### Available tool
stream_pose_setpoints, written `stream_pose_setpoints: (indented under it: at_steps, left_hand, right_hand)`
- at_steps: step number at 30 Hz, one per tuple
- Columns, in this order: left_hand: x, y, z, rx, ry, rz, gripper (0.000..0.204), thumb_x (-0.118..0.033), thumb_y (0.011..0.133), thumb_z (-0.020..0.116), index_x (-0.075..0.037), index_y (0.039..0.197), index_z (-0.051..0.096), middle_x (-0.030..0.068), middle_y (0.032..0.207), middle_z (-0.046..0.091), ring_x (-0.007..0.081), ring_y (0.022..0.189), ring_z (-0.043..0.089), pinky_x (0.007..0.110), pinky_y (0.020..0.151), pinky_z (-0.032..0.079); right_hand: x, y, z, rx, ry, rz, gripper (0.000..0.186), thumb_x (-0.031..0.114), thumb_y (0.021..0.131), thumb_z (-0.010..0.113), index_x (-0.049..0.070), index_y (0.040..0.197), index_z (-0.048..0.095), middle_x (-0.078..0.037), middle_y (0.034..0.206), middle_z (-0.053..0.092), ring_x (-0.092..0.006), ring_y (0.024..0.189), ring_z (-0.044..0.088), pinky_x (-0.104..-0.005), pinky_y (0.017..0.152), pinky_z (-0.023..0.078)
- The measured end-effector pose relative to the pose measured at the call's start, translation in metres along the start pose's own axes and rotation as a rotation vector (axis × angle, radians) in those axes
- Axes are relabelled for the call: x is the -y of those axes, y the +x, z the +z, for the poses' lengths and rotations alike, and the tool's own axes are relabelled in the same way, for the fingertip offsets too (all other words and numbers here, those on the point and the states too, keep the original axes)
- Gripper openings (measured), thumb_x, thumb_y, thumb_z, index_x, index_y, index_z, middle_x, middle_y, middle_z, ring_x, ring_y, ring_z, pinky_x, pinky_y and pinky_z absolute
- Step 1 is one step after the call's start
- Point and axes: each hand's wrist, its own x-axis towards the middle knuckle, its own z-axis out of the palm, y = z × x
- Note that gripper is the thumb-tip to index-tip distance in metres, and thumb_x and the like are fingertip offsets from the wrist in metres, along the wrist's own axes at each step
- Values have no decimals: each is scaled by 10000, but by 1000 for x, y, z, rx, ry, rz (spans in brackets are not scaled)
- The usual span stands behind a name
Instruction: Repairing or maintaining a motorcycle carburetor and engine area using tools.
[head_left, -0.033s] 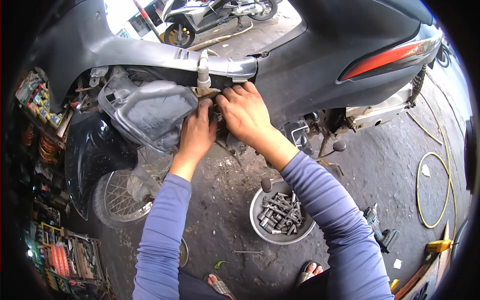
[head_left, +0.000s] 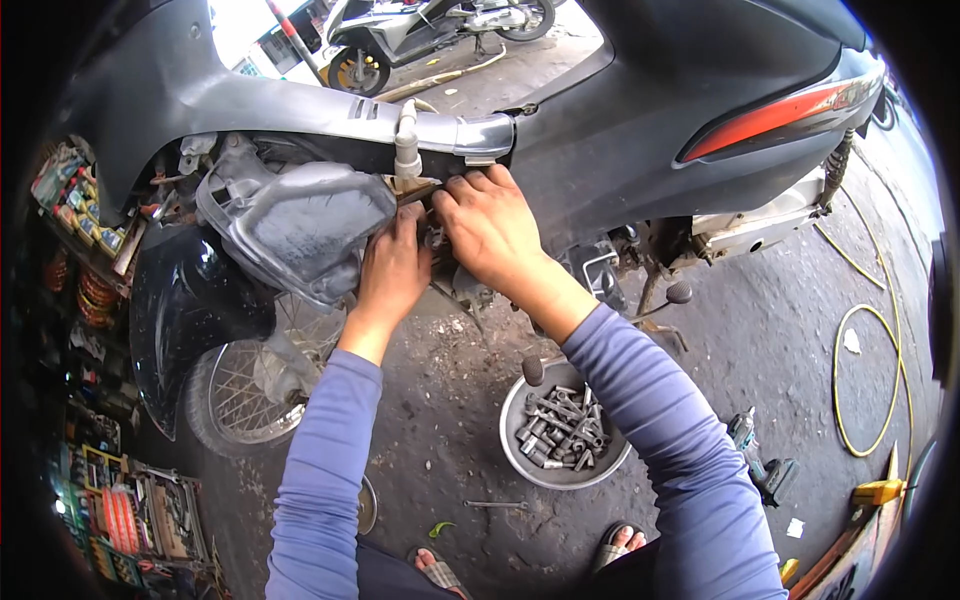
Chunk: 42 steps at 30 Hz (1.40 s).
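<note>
Both my hands reach into the gap under the step-through frame of a dark grey motorbike (head_left: pixel 580 160). The fingers of my left hand (head_left: pixel 393 268) bend inward beside a dusty grey plastic air box (head_left: pixel 310 215). Right next to it, my right hand (head_left: pixel 490 225) curls its fingers over into the same gap, knuckles up. Their fingertips and whatever they grip are hidden among the engine parts. Just above them a pale bent pipe (head_left: pixel 407 150) comes down over the frame's silver-grey cover (head_left: pixel 300 108).
On the ground below stand a metal bowl (head_left: pixel 511 452) of sockets and a foot pedal (head_left: pixel 533 371) above its rim. A wrench (head_left: pixel 495 504), a cordless power tool (head_left: pixel 768 470) and a yellow hose (head_left: pixel 840 400) lie around. Left are the front wheel (head_left: pixel 205 410) and a tool rack (head_left: pixel 165 510).
</note>
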Motion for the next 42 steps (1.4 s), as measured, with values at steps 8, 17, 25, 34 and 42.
stream_pose_setpoints:
  at_steps: [8, 17, 25, 34, 42]
  left_hand:
    - [-10, -13, -18, 266, 429, 256, 388, -25, 720, 623, -94, 1101, 649, 191, 1353, 433, 365, 1282, 393, 500, 1038, 343]
    - [9, -149, -2, 322, -190, 344, 197, -108, 765, 697, -82, 956, 657, 129, 1082, 627, 287, 980, 613, 438, 849, 485]
    - [31, -188, 75, 507, -657, -374, 175, -70, 814, 678, -14, 962, 603, 61, 936, 640, 172, 866, 630, 311, 774, 487]
    - [-76, -171, 127, -368, -1683, -1174, 141, -75, 861, 639, -80, 991, 585, 9, 885, 619, 118, 779, 587, 268, 708, 437]
    - [-54, -132, 153, -321, -2230, -1101, 319, -279, 870, 694, -141, 1122, 556, 4, 1139, 630, 163, 1027, 570, 375, 846, 431]
  right_hand:
    - [1, 2, -1, 1, -7, -7, 193, 185, 801, 491, 46, 776, 622, -113, 811, 635, -250, 847, 595, -368, 832, 409]
    - [0, 0, 4, -12, -89, -63, 170, 172, 797, 495, 74, 777, 633, -78, 794, 630, -242, 811, 605, -372, 792, 417]
    - [8, 4, 6, 3, -200, -75, 133, 114, 742, 549, 99, 832, 646, -55, 812, 632, -244, 817, 605, -369, 773, 415]
    - [8, 3, 8, 16, -237, -60, 161, 94, 690, 592, 97, 846, 632, -49, 798, 616, -245, 809, 594, -368, 751, 408]
    - [9, 3, 5, 61, -249, -58, 146, 138, 768, 648, 99, 908, 656, -39, 836, 632, -246, 827, 595, -360, 761, 410]
